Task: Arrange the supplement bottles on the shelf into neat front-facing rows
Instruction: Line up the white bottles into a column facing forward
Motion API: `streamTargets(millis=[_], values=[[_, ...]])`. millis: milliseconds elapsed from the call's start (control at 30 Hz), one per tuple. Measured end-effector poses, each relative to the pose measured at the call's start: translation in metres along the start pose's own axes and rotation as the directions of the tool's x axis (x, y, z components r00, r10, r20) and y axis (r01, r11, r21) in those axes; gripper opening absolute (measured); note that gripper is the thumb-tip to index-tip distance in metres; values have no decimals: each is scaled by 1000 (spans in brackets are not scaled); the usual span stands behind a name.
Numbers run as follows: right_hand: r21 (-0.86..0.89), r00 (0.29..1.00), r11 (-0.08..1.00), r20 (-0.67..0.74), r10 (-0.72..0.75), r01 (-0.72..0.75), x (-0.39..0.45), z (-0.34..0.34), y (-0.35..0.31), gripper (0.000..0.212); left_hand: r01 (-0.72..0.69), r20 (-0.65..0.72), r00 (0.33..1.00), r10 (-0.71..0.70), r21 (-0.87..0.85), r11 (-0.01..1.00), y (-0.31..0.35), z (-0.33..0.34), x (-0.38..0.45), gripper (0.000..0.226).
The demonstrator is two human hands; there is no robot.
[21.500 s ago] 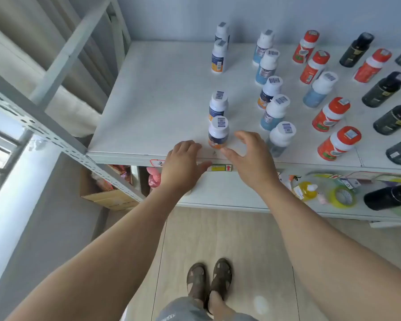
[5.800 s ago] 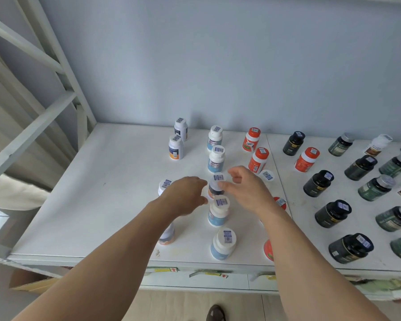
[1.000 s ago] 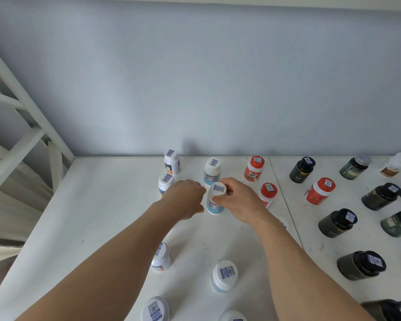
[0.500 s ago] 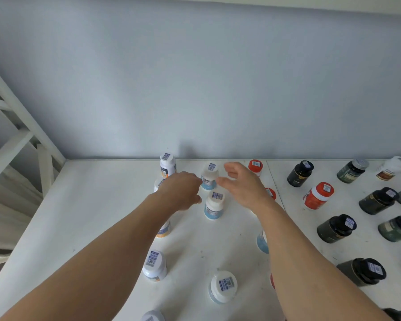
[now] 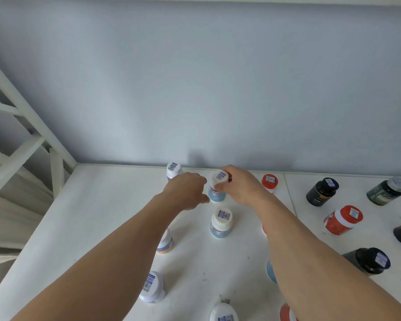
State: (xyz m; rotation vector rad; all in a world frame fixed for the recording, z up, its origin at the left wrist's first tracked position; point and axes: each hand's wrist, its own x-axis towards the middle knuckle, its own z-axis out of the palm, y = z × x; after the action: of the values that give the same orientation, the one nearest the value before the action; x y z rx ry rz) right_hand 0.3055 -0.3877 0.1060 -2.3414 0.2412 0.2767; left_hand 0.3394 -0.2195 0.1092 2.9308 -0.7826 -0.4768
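Both hands work the back of the white shelf (image 5: pixel 116 205): the right hand (image 5: pixel 240 188) grips a white-capped blue bottle (image 5: pixel 217 188), left hand (image 5: pixel 185 192) loosely curled beside it, likely next squaring its label forward.

Left shelf (image 5: pixel 97 216) half bare; bottle rows (image 5: pixel 220 224) crowd centre, right.

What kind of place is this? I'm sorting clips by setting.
Probably a stockroom or shop storage area: a white metal shelf against a plain wall, many supplement bottles with barcode stickers on their caps, such as the blue-label bottle, and both hands arranging them.
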Motion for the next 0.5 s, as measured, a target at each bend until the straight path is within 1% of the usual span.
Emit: streamTargets(millis=[67, 133, 267, 367, 500], values=[[61, 1000, 998, -25, -17, 19, -1, -8, -6, 37, -3, 1, 1000, 3, -49, 999, 1, -2, 3, 57], [84, 998, 996, -55, -30, 35, -3, -16, -13, 35, -8, -7, 1000, 8, -94, 996, 3, -4, 5, 58], [76, 992, 996, -122, -42, 51, -9, -30, -25, 32, 5, 1, 1000, -5, -263, 965, 0, -7, 10, 52], [47, 984, 997, -172, -52, 61, -12, -38, -31, 34, -22, 7, 1000, 27, -392, 919, -4, -11, 10, 50], [19, 980, 998, -192, -53, 57, -12, -41, -34, 35, -67, 2, 997, 77, -459, 886, -5, -20, 8, 44]])
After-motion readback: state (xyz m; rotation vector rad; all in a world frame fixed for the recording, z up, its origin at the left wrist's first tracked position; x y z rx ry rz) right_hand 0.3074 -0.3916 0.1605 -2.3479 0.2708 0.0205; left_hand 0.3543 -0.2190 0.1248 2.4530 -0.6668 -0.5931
